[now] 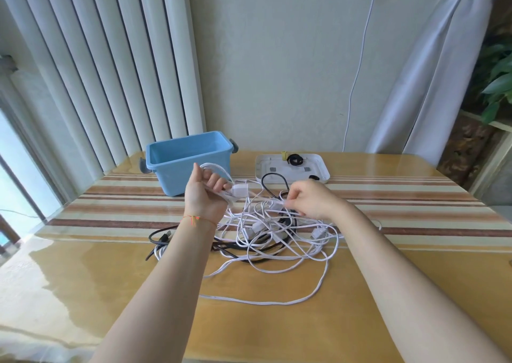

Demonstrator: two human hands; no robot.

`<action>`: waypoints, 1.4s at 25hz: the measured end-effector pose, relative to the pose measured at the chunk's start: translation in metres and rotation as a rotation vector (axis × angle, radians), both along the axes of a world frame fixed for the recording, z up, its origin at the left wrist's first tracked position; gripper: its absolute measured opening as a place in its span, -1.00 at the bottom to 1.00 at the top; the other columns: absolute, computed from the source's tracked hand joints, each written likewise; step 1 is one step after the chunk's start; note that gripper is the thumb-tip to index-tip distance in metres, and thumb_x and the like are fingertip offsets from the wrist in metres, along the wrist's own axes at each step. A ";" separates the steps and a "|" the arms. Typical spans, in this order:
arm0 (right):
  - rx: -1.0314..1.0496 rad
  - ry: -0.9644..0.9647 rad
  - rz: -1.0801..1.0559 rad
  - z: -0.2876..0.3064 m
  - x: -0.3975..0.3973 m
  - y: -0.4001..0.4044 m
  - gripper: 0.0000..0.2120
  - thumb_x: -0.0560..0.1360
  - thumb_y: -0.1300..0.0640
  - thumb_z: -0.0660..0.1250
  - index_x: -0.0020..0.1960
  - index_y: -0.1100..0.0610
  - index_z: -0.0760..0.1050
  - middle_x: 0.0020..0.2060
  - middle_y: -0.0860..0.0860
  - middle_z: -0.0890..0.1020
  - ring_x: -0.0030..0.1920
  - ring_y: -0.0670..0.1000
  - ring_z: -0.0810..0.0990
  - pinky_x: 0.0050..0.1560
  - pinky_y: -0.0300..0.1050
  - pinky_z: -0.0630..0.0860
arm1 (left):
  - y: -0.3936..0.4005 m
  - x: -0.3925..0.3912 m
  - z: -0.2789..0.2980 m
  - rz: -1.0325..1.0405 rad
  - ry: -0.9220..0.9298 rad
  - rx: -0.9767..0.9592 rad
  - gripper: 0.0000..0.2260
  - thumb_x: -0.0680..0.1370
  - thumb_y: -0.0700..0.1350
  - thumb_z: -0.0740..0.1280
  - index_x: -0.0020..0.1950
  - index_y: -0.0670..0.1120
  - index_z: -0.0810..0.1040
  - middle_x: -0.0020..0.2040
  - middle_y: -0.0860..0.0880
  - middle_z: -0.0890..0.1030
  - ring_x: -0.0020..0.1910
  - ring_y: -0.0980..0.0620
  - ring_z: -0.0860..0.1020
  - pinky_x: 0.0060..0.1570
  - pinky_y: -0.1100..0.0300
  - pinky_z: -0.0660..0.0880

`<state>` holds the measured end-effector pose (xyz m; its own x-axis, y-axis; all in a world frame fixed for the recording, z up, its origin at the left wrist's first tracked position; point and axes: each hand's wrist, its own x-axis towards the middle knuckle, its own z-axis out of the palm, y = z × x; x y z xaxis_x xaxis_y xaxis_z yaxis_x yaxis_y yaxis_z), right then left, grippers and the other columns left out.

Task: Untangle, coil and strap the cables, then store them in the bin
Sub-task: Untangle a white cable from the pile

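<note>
— Progress? 
— Early: left hand (205, 196) grasps a few white coils (219, 168), right hand (310, 200) pinches a strand; cables (277, 232) tangled mid-table, bin (180, 163) at far edge, nothing strapped

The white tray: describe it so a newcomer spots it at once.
On the striped table, look to the far edge near the wall. The white tray lies right of the blue bin. Unlike the deep, empty bin, it is flat and holds small black straps.
</note>
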<state>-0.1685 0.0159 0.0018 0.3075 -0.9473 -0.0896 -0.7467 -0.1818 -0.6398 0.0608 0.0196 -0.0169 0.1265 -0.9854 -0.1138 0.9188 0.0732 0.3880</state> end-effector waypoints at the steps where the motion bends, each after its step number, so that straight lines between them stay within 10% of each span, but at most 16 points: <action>1: -0.024 0.079 0.069 0.002 0.008 0.005 -0.89 0.52 0.05 0.41 -0.13 0.04 0.53 -0.27 -0.07 0.58 -0.27 -0.06 0.54 -0.19 -0.11 0.49 | 0.002 -0.005 0.003 0.005 -0.054 -0.001 -0.59 0.68 0.09 0.12 -0.34 -0.02 0.24 -0.51 0.05 0.20 -0.57 0.09 0.18 -0.37 0.22 0.20; 9: -0.113 -0.057 0.279 0.040 0.041 0.030 -0.91 0.48 0.19 0.39 -0.13 0.08 0.68 -0.43 -0.21 0.57 -0.40 -0.26 0.52 -0.30 -0.38 0.38 | 0.006 -0.039 -0.005 -0.096 -0.987 -0.036 -0.57 0.67 -0.06 0.20 -0.43 -0.02 0.40 -0.51 -0.03 0.33 -0.56 0.04 0.30 -0.39 0.15 0.21; 17: -0.295 -0.177 0.049 0.031 0.034 0.014 -0.74 0.40 0.15 0.49 -0.33 0.05 0.42 -0.58 -0.15 0.42 -0.56 -0.18 0.33 -0.45 -0.25 0.27 | 0.031 -0.035 0.012 -0.655 -1.242 -0.179 -0.45 0.52 0.40 0.18 -0.32 -0.01 0.10 -0.44 0.00 0.05 -0.52 0.05 0.05 -0.49 0.22 0.08; 27: 0.079 -0.210 0.212 0.033 0.014 0.010 -0.68 0.48 -0.03 0.42 -0.39 0.06 0.52 -0.45 0.03 0.39 -0.40 0.01 0.31 -0.32 -0.16 0.28 | 0.026 -0.004 -0.001 -0.664 -0.907 -0.187 -0.52 0.64 0.15 0.17 -0.41 0.03 0.14 -0.55 0.11 0.12 -0.61 0.14 0.09 -0.55 0.28 0.18; 32: 0.174 -0.795 -0.147 0.014 0.000 -0.009 -0.66 0.58 0.00 0.32 -0.30 0.11 0.38 -0.56 -0.10 0.25 -0.60 -0.10 0.13 -0.54 -0.30 0.02 | 0.007 0.013 -0.012 -0.138 -0.296 0.055 -0.43 0.68 0.14 0.09 -0.53 0.00 0.25 -0.62 0.09 0.13 -0.68 0.14 0.12 -0.63 0.32 0.19; 35: -0.102 -0.564 -0.586 -0.002 -0.020 -0.023 -0.69 0.59 0.01 0.27 -0.28 0.12 0.45 -0.45 -0.03 0.45 -0.47 0.00 0.42 -0.42 -0.23 0.30 | 0.003 0.022 -0.017 -0.012 -0.240 0.168 -0.48 0.68 0.14 0.10 -0.46 -0.02 0.21 -0.61 0.08 0.13 -0.68 0.12 0.12 -0.63 0.34 0.17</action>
<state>-0.1885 -0.0074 0.0003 -0.2672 -0.9633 0.0256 -0.3094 0.0606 -0.9490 0.0830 0.0228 -0.0339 0.1579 -0.9570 -0.2434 0.7994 -0.0208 0.6004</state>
